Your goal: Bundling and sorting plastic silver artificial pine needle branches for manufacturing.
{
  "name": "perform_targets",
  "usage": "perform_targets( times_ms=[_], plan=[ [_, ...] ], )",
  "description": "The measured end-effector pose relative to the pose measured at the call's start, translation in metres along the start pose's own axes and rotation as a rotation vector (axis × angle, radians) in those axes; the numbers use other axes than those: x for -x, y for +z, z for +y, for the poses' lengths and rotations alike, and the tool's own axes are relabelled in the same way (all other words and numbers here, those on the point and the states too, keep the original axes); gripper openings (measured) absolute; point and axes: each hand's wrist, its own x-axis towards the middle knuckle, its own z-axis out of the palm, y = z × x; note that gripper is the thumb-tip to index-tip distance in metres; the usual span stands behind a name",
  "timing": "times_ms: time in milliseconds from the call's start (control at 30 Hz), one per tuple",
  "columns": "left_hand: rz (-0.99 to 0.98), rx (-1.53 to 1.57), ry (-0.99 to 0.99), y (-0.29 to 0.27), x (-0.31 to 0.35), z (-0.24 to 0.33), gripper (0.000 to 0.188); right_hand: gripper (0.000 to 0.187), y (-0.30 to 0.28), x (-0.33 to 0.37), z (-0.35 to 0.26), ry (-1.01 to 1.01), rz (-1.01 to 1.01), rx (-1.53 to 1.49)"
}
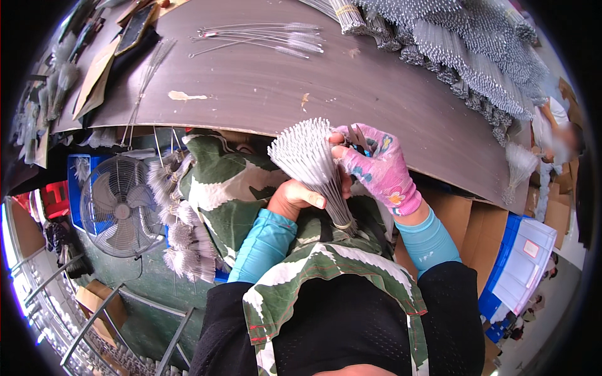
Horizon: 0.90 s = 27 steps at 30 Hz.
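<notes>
My bare left hand [296, 195] is closed round a thick bundle of thin wire brushes [304, 153]. Their pale bristle ends fan out toward the table, and the thin stems gather in a tied end near my lap. On my right hand [381, 168] is a pink flowered glove with the thumb and a fingertip bare. It grips a small pair of dark snips [359, 136], whose pointed tips show between the fingers; the handles are mostly hidden. The right fingertips are at the bundle's right side, by the bristles.
Loose brushes [269, 39] lie across the brown table [238, 81]. Bundled brushes [464, 56] pile up at the far right. A fan [121, 210] and hanging brush bunches [182, 232] are at the left, a blue-and-white crate [520, 263] at the right. Another person [558, 128] is beyond the table.
</notes>
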Motion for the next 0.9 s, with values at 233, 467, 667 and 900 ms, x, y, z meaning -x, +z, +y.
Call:
perform_targets(
  times_ms=[233, 467, 667, 900],
  plan=[
    [-0.080, 0.251, -0.034, -0.025, 0.012, -0.017, 0.075, 0.015, 0.017, -0.009, 0.001, -0.228, 0.046, 0.146],
    [-0.221, 0.282, -0.014, -0.027, 0.011, -0.023, 0.068, 0.011, 0.027, -0.004, -0.014, -0.172, 0.022, 0.172],
    [-0.197, 0.519, -0.043, -0.016, 0.009, -0.036, 0.061, 0.019, 0.026, -0.009, -0.017, -0.326, 0.004, 0.262],
    [-0.420, 0.679, -0.091, -0.003, -0.003, -0.044, 0.069, 0.021, 0.011, -0.007, -0.034, -0.271, -0.024, 0.434]
  ],
)
